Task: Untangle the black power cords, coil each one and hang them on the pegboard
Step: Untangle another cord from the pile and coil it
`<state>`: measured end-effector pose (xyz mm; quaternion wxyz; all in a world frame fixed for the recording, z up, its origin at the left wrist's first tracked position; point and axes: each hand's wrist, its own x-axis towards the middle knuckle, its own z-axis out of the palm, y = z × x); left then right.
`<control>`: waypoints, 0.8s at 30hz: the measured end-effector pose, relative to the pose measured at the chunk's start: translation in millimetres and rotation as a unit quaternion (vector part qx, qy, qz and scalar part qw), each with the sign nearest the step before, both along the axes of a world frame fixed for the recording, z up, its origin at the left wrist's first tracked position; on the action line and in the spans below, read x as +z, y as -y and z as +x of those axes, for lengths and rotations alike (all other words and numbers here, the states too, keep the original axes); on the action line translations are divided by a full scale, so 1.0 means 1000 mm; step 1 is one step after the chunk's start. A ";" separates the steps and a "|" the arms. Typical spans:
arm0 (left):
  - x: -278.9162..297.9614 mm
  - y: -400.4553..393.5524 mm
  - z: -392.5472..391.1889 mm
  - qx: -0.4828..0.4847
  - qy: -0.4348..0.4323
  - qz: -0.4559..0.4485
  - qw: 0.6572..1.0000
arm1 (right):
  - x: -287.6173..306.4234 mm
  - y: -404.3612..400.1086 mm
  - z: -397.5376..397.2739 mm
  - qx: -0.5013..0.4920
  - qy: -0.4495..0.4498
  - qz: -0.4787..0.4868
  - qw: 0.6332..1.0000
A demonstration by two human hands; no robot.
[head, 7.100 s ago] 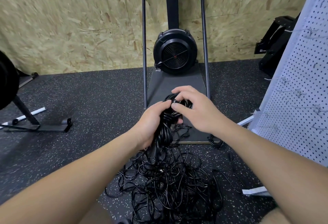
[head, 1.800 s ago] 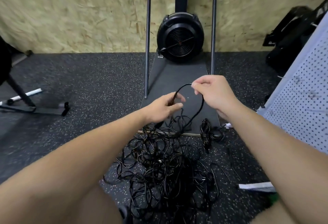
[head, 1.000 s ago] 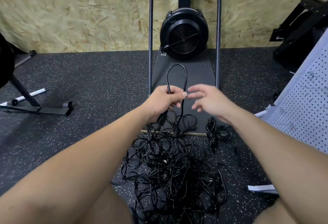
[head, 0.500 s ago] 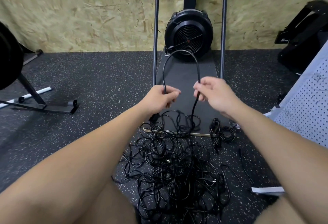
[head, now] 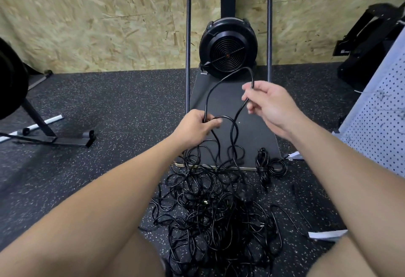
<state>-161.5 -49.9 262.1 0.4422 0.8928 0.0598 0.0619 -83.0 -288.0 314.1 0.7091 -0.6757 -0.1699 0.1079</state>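
Left hand (head: 196, 126) grasps a black cord (head: 221, 83) in curled fingers. Right hand (head: 268, 103) pinches the same cord higher up; a loop arches between the two hands. From both hands the cord drops into the tangled pile of cords (head: 214, 213) on the speckled floor (head: 109, 105). One coiled cord (head: 268, 166) lies at the near right corner of the machine's platform (head: 252, 132). The pegboard (head: 381, 118) stands at the right edge of the floor.

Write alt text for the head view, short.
Two bare hands hold up a loop of thin black power cord, left hand gripping it low, right hand pinching it higher. Below lies a tangled pile of black cords on speckled black rubber floor, one coiled cord beside it, white pegboard at right.
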 end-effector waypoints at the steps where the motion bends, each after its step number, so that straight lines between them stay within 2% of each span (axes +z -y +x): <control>1: 0.001 0.001 -0.001 0.003 0.005 -0.005 1.000 | -0.004 0.003 -0.001 0.021 -0.014 -0.011 1.000; 5: 0.009 0.007 0.000 0.022 0.011 -0.046 0.999 | -0.020 0.005 -0.006 0.087 -0.038 -0.094 0.991; 8: 0.013 0.013 0.000 0.035 0.016 -0.087 0.996 | -0.026 0.008 -0.011 0.169 -0.055 -0.201 0.963; 10: 0.013 0.013 0.000 0.038 0.016 -0.096 0.995 | -0.029 0.010 -0.013 0.200 -0.061 -0.231 0.950; 16: 0.012 0.008 0.001 0.087 0.022 -0.117 0.989 | -0.029 0.014 -0.015 0.177 -0.041 -0.209 0.961; 18: 0.010 0.005 0.003 0.097 0.028 -0.136 0.986 | -0.030 0.013 -0.012 0.148 -0.055 -0.156 0.975; 22: 0.010 0.015 0.002 0.105 0.063 -0.087 0.989 | -0.028 0.006 -0.013 0.118 -0.094 -0.055 0.987; 24: 0.015 0.027 -0.002 0.073 0.080 -0.117 0.987 | -0.026 0.004 -0.013 0.112 -0.102 -0.028 0.988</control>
